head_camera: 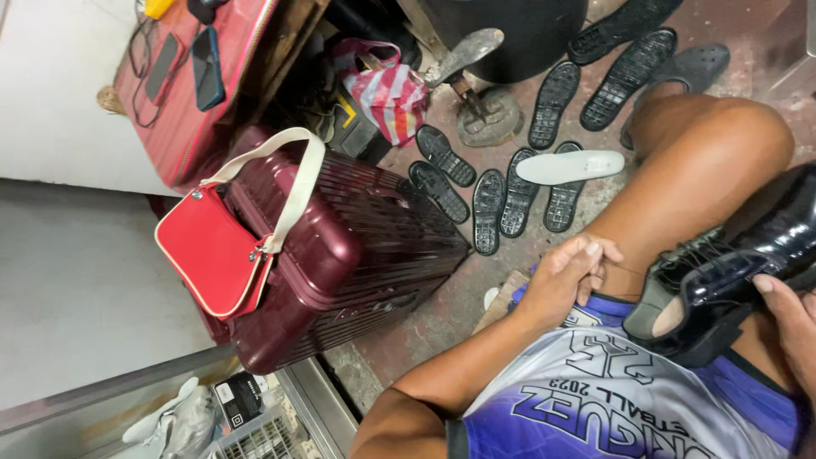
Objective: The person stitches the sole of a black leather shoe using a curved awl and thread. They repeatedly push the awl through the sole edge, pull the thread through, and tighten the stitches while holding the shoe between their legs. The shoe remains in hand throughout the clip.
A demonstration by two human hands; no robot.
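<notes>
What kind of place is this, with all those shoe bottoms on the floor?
Probably a shoe repair shop. Black rubber soles lie in rows on the floor beside a metal shoe-mending stand, and the right hand steadies a shiny black shoe on the person's lap. Bags wait nearby, like the maroon suitcase.

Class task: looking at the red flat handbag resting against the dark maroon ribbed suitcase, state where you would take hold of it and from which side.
Probably the cream strap of the red flat handbag: it arches free over the top of the dark maroon ribbed suitcase, so fingers can hook under it from above.
</notes>
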